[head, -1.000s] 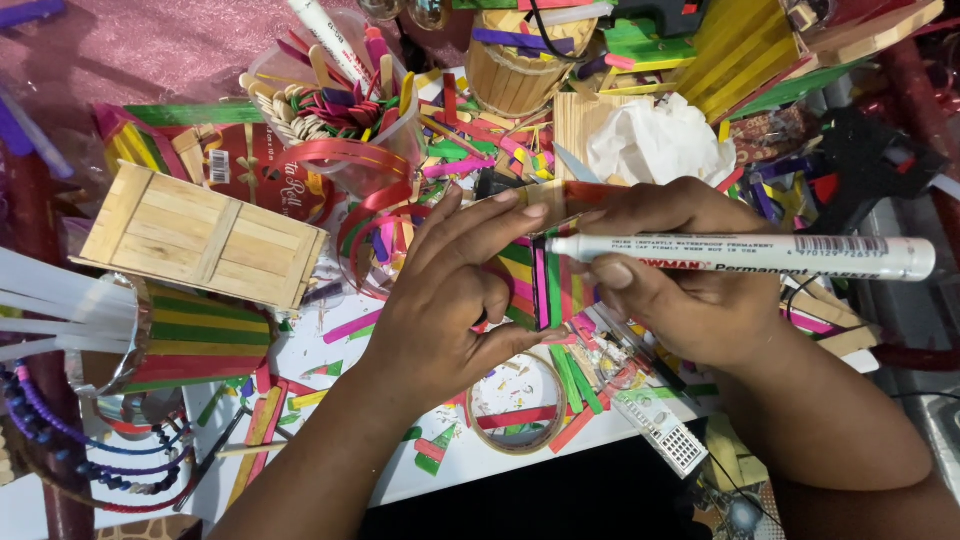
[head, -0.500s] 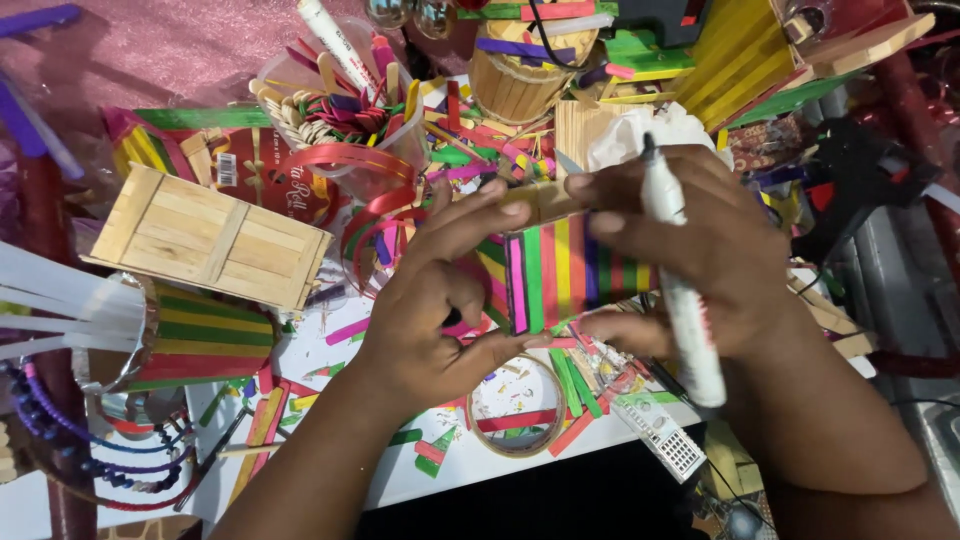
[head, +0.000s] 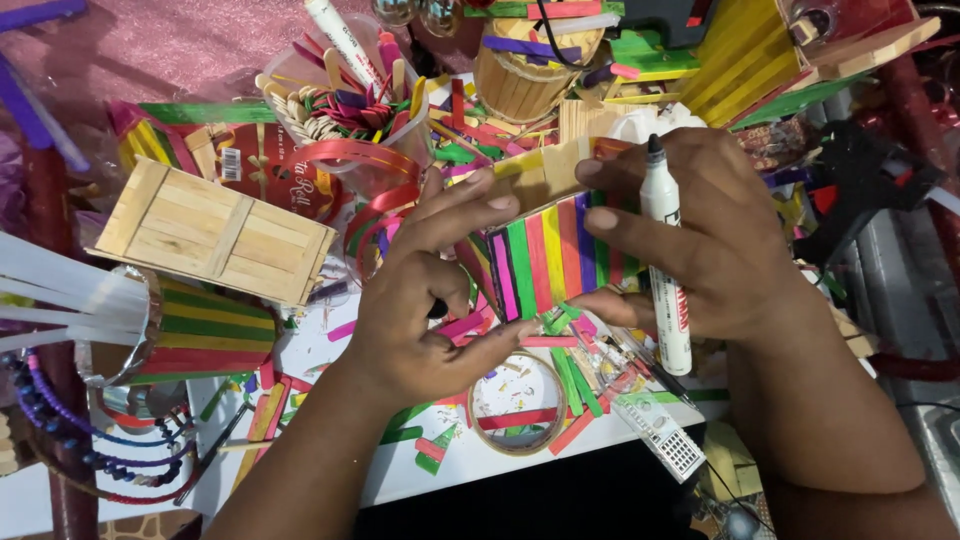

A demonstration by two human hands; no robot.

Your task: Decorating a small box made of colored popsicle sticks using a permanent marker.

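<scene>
Both hands hold a small box [head: 548,252] built of coloured craft sticks, with pink, green, yellow, orange and purple stripes facing me and a bare wooden top edge. My left hand [head: 425,300] grips its left side, fingers stretched over the wooden edge and thumb under the bottom. My right hand [head: 700,235] clasps the right side and also holds a white permanent marker [head: 664,258], uncapped, black tip pointing away from me.
A plain wooden stick box [head: 215,235] lies to the left, above a striped round stick holder [head: 205,335]. A clear cup of coloured sticks [head: 345,105], a tape ring [head: 520,405], white tissue [head: 632,122] and scattered stick scraps crowd the white table [head: 470,465].
The marker has swung from lying level across the box to standing along my right hand, tip away. The box has turned and lifted, showing more of its striped face.
</scene>
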